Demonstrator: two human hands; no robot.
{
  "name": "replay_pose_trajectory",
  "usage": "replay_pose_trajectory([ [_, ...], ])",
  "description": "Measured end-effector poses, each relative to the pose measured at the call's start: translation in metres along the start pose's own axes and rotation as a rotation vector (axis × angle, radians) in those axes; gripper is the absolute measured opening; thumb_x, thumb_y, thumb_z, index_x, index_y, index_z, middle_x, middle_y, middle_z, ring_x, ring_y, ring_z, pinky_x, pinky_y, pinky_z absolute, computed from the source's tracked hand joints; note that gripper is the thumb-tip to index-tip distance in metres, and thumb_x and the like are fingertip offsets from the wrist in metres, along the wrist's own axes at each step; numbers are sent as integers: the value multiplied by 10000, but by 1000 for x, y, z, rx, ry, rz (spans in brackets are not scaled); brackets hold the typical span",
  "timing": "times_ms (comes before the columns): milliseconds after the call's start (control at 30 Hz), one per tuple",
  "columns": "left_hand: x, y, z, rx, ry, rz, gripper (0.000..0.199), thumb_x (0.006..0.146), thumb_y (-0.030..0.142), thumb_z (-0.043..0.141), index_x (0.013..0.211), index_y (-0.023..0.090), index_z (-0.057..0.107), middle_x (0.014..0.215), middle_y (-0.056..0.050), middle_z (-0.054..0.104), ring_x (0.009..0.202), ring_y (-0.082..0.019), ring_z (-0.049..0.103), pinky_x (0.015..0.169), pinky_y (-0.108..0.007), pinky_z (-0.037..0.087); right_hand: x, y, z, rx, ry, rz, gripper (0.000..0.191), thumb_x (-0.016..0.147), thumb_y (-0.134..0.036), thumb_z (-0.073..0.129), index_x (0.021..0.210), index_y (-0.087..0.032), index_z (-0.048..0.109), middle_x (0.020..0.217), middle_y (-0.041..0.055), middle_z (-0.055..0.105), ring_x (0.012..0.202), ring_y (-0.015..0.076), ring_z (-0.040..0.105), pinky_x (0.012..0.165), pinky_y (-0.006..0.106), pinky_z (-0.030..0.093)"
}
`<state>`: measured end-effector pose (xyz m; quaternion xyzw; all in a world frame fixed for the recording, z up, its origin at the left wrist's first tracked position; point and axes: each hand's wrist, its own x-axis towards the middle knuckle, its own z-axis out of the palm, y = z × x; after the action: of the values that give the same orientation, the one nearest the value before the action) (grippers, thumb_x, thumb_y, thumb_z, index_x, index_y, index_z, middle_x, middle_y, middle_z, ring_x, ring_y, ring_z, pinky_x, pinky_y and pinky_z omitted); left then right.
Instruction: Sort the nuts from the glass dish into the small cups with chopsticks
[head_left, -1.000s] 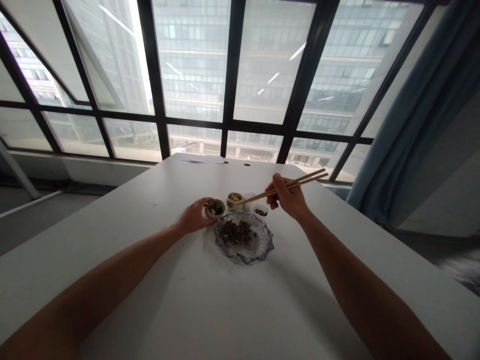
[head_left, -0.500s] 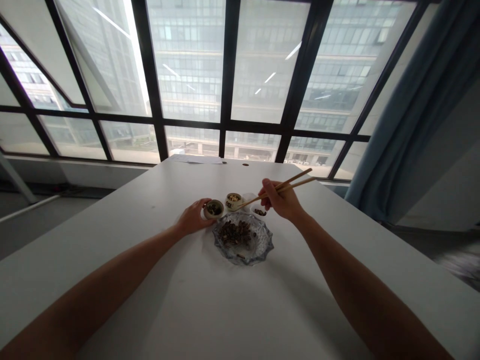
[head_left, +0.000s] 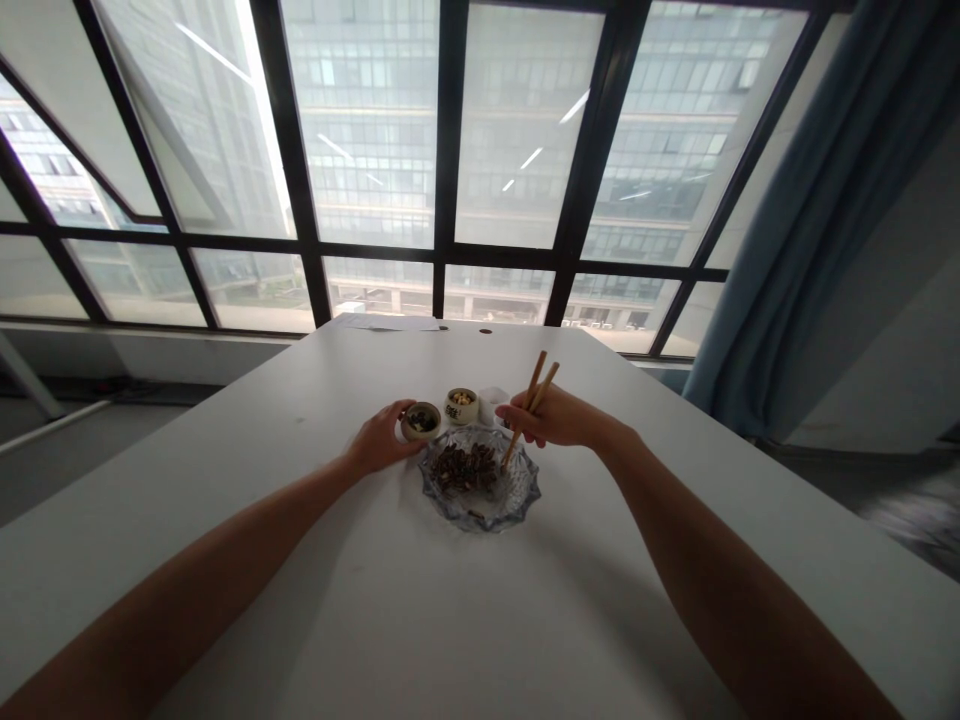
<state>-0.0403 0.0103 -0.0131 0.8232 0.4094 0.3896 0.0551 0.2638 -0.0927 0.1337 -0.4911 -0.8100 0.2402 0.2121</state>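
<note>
My left hand (head_left: 380, 438) is wrapped round the side of a small round cup (head_left: 421, 422) with dark pieces in it. In my right hand (head_left: 547, 414) are two wooden chopsticks (head_left: 535, 392), pointing down, their tips inside a scalloped glass bowl (head_left: 517, 500). Brown elongated pieces (head_left: 466, 468) are heaped in the left and back part of that bowl. Behind it stands a second small cup (head_left: 462, 406) with pale yellowish pieces and dark lettering. A whitish translucent cup (head_left: 491, 402) is beside it, and my right hand partly hides what lies there.
White table (head_left: 360, 600) under everything, with paper sheets (head_left: 386, 322) and two small dark round spots at its far edge. Large dark-framed windows rise beyond. A blue curtain (head_left: 780, 240) hangs at the right.
My right hand has turned the chopsticks steeper and brought their tips from near the yellowish-filled cup down into the glass bowl. My left hand keeps its hold on the cup.
</note>
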Motion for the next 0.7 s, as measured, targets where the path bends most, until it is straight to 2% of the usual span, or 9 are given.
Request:
replay_pose_trajectory([
  [200, 0, -1, 1, -11, 3, -3, 635, 729, 481, 741, 1279, 230, 549, 1210, -102, 707, 1086, -288, 684, 940, -440, 560, 0, 6, -1, 14, -32, -12, 550, 857, -689, 597, 667, -174, 627, 540, 6, 634, 439, 115, 603, 450, 215, 470],
  [700, 1, -2, 1, -18, -13, -8, 637, 729, 494, 743, 1275, 226, 555, 1207, -103, 711, 1081, -290, 690, 919, -433, 569, -1, 3, 0, 6, -45, -15, 562, 866, -695, 581, 639, -181, 588, 518, 4, 625, 428, 121, 606, 442, 225, 477],
])
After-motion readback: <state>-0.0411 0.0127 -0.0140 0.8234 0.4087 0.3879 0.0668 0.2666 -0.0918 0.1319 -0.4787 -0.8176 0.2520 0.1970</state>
